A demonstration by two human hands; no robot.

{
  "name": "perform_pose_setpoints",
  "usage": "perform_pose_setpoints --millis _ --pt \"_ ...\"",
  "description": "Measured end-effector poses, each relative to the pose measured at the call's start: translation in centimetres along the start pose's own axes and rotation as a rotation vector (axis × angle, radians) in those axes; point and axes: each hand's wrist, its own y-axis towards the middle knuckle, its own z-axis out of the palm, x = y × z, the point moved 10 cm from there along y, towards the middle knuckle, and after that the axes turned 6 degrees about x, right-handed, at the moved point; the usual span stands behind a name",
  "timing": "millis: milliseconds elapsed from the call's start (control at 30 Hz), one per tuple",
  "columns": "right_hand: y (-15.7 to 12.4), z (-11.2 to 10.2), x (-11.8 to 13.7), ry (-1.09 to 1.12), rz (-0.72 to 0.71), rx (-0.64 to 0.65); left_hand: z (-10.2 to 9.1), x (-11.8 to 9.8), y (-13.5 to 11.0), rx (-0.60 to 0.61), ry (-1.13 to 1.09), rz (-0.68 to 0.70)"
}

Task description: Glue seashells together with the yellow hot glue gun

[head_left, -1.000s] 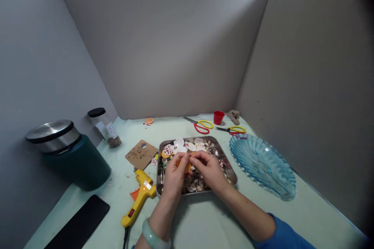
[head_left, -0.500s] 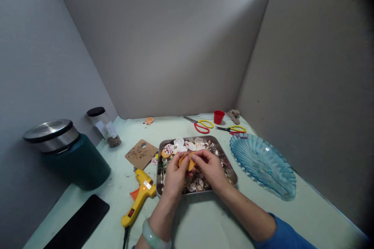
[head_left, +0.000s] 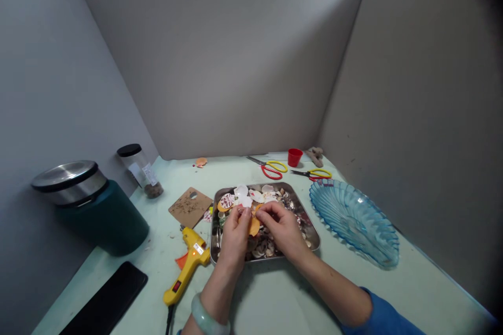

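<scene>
Above a metal tray (head_left: 313, 238) full of seashells, both of my hands are close together. My left hand (head_left: 234, 233) is closed, its thumb and fingers pinching an orange shell (head_left: 254, 226) at the shell's left edge. My right hand (head_left: 286, 230) has thumb and forefinger pressed together just right of the shell; whether something small is between them is hidden. White shells (head_left: 242, 196) and a red-speckled shell (head_left: 227, 201) lie at the tray's back, partly covered by my fingers lower down.
Left of the tray are a yellow glue gun (head_left: 190, 261), a brown card (head_left: 190, 208), a black phone (head_left: 106, 298), a green flask (head_left: 106, 220) and a jar (head_left: 141, 172). Scissors (head_left: 267, 166), pliers (head_left: 312, 173) and a red cup (head_left: 294, 157) stand behind; a blue glass dish (head_left: 353, 222) is right.
My fingertips have drawn slightly apart. The orange shell has turned and now hangs lower between my hands, more of it showing. Other things stay in place.
</scene>
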Motion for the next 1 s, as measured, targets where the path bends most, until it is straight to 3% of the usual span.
perform_pose_setpoints --millis 167,400,700,1000 --pt "0.0 0.0 -0.3 0.031 0.002 0.006 0.3 0.6 0.1 0.025 -0.018 -0.04" --pt "0.1 0.9 -1.8 0.22 0.104 0.061 2.0 0.5 -0.3 0.148 -0.121 -0.094" --pt "0.3 0.7 -1.0 0.091 0.053 0.064 0.8 1.1 0.0 0.059 -0.044 -0.087" --pt "0.1 0.5 -1.9 0.159 0.108 0.035 1.4 1.2 -0.1 0.058 -0.162 -0.16"
